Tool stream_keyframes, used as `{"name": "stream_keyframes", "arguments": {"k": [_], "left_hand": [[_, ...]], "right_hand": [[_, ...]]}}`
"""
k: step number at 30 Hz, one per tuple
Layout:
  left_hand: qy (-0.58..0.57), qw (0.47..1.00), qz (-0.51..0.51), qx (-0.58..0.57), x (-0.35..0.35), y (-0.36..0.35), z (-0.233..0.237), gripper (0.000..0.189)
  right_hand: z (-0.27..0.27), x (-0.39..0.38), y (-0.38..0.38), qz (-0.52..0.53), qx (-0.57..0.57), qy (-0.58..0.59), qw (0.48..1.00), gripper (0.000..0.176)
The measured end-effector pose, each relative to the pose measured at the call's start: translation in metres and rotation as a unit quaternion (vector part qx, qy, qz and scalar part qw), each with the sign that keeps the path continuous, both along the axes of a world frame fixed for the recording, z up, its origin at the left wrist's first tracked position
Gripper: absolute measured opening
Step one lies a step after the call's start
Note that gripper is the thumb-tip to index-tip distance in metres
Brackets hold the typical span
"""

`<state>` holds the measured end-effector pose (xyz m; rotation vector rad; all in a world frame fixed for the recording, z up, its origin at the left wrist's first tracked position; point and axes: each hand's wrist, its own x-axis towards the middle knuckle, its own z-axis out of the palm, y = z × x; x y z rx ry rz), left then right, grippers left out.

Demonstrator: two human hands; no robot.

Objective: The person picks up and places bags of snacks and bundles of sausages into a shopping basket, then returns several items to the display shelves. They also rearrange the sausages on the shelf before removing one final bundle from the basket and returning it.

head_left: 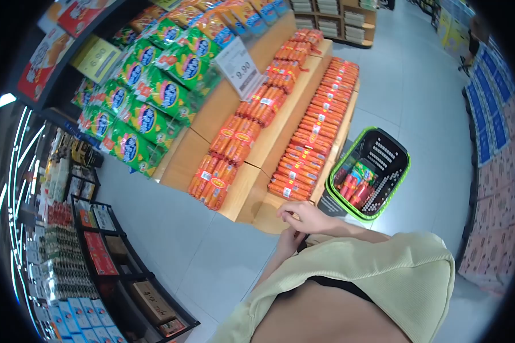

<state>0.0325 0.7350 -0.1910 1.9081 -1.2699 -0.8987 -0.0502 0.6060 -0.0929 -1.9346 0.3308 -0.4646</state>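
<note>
A pale yellow-green top (395, 274) on the person's own torso fills the bottom of the view, with a dark strap across it. Just above it the two hands meet over the grey tiled floor (200, 246). The right hand (308, 217) is uppermost, its fingers curled inward and its forearm running back toward the right. The left hand (289, 239) sits just under it, touching or nearly touching it and partly hidden. I cannot tell whether either hand holds anything.

The hands hover just beside the lowest step of a stepped wooden display (240, 200). Rows of orange sausage packs (303, 154) lie along the steps, the nearest row close to the right hand but apart from it.

To the right of that display a black shopping basket with a green rim (333, 182) stands on the floor. Several red packs (355, 186) lie in its near end. It is near the right hand, not touched.

Higher on the display, green snack bags (149, 114) are stacked in slanting rows. A white price sign (240, 66) reading 9.90 stands beside them.

At the left edge a black rack (97, 246) carries small boxed goods. Along the right edge, blue and pink packages (495, 131) line another shelf.
</note>
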Motion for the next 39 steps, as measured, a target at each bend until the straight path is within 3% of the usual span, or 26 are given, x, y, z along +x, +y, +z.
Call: {"name": "stream_keyframes", "arguments": {"k": [5, 6, 8, 12, 17, 19, 21, 23, 25, 29, 32, 33, 35, 37, 39], "left_hand": [[-0.044, 0.990, -0.008, -0.132, -0.047, -0.015, 0.017, 0.021], [-0.035, 0.992, -0.021, -0.123, -0.057, -0.016, 0.016, 0.021], [-0.042, 0.997, -0.064, 0.020, -0.079, -0.018, 0.011, 0.021], [-0.047, 0.982, -0.177, 0.042, -0.135, -0.025, -0.022, 0.019], [-0.031, 0.978, -0.207, -0.004, -0.240, -0.037, -0.032, 0.030], [0.189, 0.961, -0.196, -0.048, -0.282, -0.049, -0.036, 0.034], [0.193, 0.958, -0.212, -0.001, -0.301, -0.050, -0.021, 0.032], [0.191, 0.953, -0.232, 0.044, -0.309, -0.049, -0.018, 0.030], [0.014, 0.961, -0.256, 0.102, -0.309, -0.046, -0.029, 0.025], [0.082, 0.955, -0.271, 0.086, -0.307, -0.034, -0.028, 0.027], [0.086, 0.935, -0.331, 0.099, -0.307, -0.024, -0.045, 0.027], [0.090, 0.924, -0.361, 0.089, -0.308, -0.020, -0.052, 0.028], [0.085, 0.914, -0.388, 0.083, -0.311, -0.017, -0.048, 0.028], [0.090, 0.898, -0.389, 0.184, -0.316, -0.015, -0.046, 0.025], [0.067, 0.892, -0.407, 0.186, -0.325, -0.020, -0.049, 0.024]], "right_hand": [[-0.007, -0.054, -0.001, 0.010, -0.024, -0.068, 0.997, 0.018], [-0.008, -0.069, -0.003, -0.004, -0.015, -0.061, 0.998, 0.018], [-0.008, -0.104, -0.007, -0.025, -0.004, -0.031, 0.999, 0.017], [-0.022, -0.188, -0.015, -0.065, 0.015, -0.010, 0.998, 0.017], [-0.040, -0.292, -0.010, -0.082, 0.000, 0.059, 0.995, 0.017], [-0.042, -0.326, -0.010, -0.068, 0.000, 0.098, 0.993, 0.015], [-0.046, -0.352, -0.005, -0.075, -0.021, 0.083, 0.993, 0.012], [-0.037, -0.369, -0.001, -0.040, 0.006, 0.155, 0.987, 0.013], [-0.032, -0.381, 0.008, -0.059, -0.012, 0.144, 0.988, 0.012], [-0.014, -0.390, 0.037, -0.166, -0.085, 0.133, 0.973, 0.012], [-0.006, -0.392, 0.073, -0.260, -0.057, 0.094, 0.959, 0.012], [-0.003, -0.399, 0.081, -0.260, -0.067, 0.103, 0.958, 0.012], [-0.002, -0.412, 0.097, -0.252, 0.044, 0.113, 0.960, 0.014], [-0.010, -0.428, 0.107, -0.269, -0.007, 0.146, 0.952, 0.015], [-0.017, -0.442, 0.112, -0.257, -0.028, 0.195, 0.946, 0.016]]}}
